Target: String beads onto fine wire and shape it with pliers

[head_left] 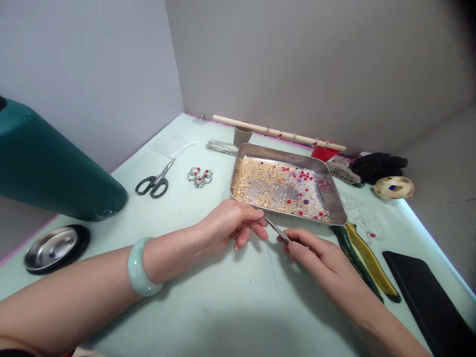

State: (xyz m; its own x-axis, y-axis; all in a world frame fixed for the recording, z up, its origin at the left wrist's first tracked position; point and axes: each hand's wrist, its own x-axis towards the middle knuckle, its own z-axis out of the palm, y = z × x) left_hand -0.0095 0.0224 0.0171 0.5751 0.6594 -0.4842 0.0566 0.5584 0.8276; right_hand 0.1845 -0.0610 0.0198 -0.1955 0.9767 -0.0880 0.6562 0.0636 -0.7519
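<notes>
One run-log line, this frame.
left hand: pinching thin wire | right hand: holding slim metal tool, tip by left hand | beyond: metal tray of beads

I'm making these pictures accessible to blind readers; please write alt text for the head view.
A person's left hand pinches thin wire while the right hand holds a slim metal tool to it, near a metal tray of mixed beads; scissors lie left, green-and-yellow handles right.
</notes>
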